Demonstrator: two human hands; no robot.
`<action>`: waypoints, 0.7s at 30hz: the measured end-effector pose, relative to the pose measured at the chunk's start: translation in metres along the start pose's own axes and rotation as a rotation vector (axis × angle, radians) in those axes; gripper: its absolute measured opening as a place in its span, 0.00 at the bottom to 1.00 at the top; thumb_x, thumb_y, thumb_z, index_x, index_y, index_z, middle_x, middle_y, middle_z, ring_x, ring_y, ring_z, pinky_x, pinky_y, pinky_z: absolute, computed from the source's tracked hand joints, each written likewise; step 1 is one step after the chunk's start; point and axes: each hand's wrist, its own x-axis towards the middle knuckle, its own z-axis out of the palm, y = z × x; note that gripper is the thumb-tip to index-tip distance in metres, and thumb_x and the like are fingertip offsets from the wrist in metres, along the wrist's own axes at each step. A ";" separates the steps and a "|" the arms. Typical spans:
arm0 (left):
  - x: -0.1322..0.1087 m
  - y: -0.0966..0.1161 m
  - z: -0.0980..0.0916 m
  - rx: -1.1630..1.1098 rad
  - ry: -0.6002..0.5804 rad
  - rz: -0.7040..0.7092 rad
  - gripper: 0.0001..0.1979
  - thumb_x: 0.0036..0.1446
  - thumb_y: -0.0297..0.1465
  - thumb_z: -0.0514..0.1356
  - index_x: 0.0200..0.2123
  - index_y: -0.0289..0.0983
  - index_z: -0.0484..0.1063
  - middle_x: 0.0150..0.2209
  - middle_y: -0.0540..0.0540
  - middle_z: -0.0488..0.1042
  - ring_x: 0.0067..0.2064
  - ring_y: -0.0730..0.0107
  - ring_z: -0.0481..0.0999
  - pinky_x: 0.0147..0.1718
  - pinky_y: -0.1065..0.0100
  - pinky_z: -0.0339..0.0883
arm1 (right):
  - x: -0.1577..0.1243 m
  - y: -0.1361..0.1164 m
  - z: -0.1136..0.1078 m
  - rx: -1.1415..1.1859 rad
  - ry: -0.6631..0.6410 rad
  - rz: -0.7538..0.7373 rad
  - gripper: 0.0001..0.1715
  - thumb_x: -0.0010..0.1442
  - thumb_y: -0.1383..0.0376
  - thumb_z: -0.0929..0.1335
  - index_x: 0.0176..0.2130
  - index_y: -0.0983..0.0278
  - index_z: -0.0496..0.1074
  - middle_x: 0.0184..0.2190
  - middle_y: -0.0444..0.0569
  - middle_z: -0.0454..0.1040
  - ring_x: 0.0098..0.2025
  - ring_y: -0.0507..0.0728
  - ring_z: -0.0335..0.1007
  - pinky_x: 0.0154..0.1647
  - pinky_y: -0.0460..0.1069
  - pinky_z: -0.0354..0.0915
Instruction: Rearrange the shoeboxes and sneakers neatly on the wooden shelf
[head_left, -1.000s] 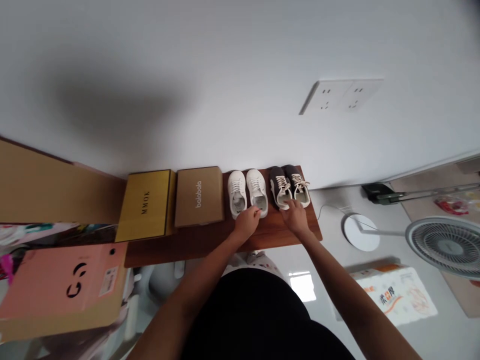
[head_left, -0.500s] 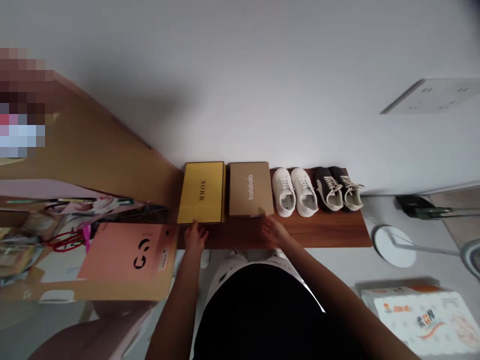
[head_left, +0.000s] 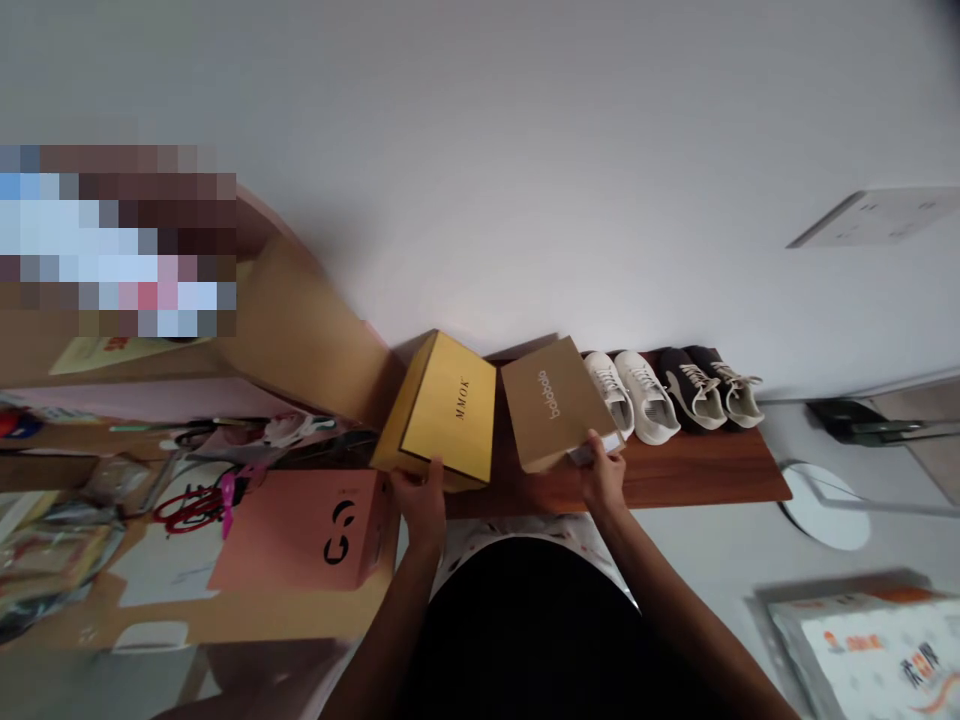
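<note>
A yellow shoebox (head_left: 454,410) marked MMOK is tilted over the dark red wooden shelf (head_left: 697,475). My left hand (head_left: 421,500) grips its near edge, thumb on the lid's front and the other fingers partly hidden beneath. Beside it, a brown shoebox (head_left: 555,405) marked balabala leans at an angle. My right hand (head_left: 604,475) holds that box by its near right corner, where a strip of white shows. Close to the brown box stand white sneakers (head_left: 645,395), one of them partly covered by it. Black sneakers (head_left: 694,385) with pale laces are further right.
On the left, a desk (head_left: 300,620) bears a pink box (head_left: 296,525), red-framed glasses (head_left: 187,510) and clutter. A wall socket plate (head_left: 877,218) is at upper right. A white round base (head_left: 829,505) and a wrapped pack (head_left: 877,650) are on the floor at right.
Both shoeboxes have gone from lying flat to tilted and turned. My hands have closed on their near edges. The view has shifted, so the surroundings appear further right.
</note>
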 end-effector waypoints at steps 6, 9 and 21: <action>-0.008 -0.012 -0.014 0.484 -0.151 0.795 0.14 0.58 0.41 0.64 0.40 0.36 0.74 0.38 0.40 0.74 0.43 0.57 0.75 0.47 0.57 0.70 | -0.022 -0.013 0.002 -0.512 -0.120 -0.675 0.48 0.41 0.50 0.81 0.53 0.62 0.60 0.48 0.53 0.69 0.48 0.60 0.71 0.51 0.58 0.70; 0.001 -0.032 -0.009 0.641 -0.242 0.993 0.10 0.64 0.35 0.58 0.40 0.37 0.77 0.38 0.39 0.75 0.42 0.60 0.74 0.46 0.60 0.69 | -0.021 0.001 0.003 -0.722 -0.333 -0.876 0.33 0.55 0.50 0.75 0.51 0.63 0.63 0.45 0.55 0.69 0.49 0.62 0.69 0.53 0.61 0.69; 0.003 -0.082 0.016 1.130 -0.740 0.938 0.18 0.64 0.23 0.52 0.52 0.38 0.75 0.46 0.40 0.74 0.47 0.60 0.72 0.50 0.60 0.67 | 0.002 0.057 0.014 -1.280 -0.682 -0.904 0.15 0.66 0.72 0.60 0.44 0.62 0.73 0.39 0.53 0.76 0.42 0.59 0.70 0.48 0.52 0.66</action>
